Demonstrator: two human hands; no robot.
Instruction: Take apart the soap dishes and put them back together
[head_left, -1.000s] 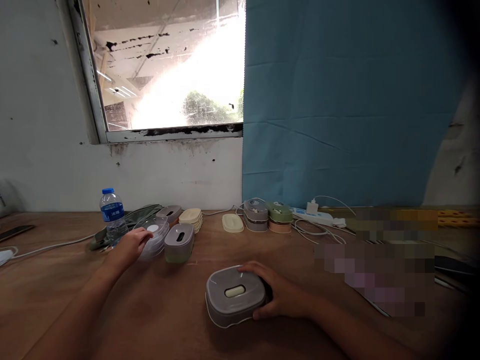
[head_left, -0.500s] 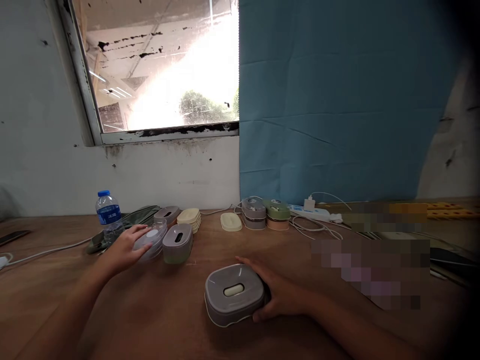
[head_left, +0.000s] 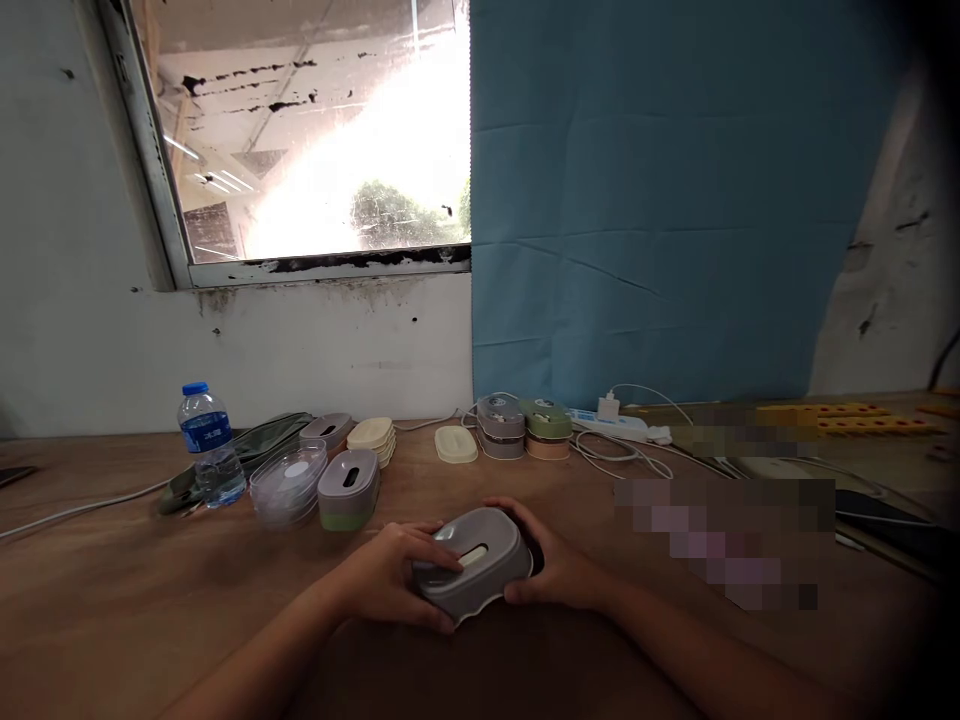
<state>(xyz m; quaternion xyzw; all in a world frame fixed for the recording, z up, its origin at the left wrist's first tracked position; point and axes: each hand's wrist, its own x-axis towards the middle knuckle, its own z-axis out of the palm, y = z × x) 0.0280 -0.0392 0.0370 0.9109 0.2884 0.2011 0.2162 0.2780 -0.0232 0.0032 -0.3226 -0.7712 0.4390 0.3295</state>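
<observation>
A grey rounded plastic lid (head_left: 491, 535), with a cream piece showing in its top slot and a pale wavy lower edge, is tilted between my hands. My left hand (head_left: 401, 575) grips its left end, fingers across the top and thumb low at the front. At the right end my right hand (head_left: 559, 565) curls round it, thumb in front and fingers behind. The lid's underside is hidden. Beyond my left hand stand a grey box with a green base (head_left: 349, 490) and a stack of clear plastic trays (head_left: 289, 485).
Cream lids (head_left: 371, 437) are stacked behind, with a single cream lid (head_left: 456, 444) nearby. Two lidded boxes, grey (head_left: 501, 425) and green (head_left: 547, 428), stand by a power strip (head_left: 622, 427) and cables. A water bottle (head_left: 210, 445) is at left. A blurred patch covers the right side.
My left hand has left the clear trays and come right onto the grey lid. The lid has tilted in my right hand. The view has shifted slightly.
</observation>
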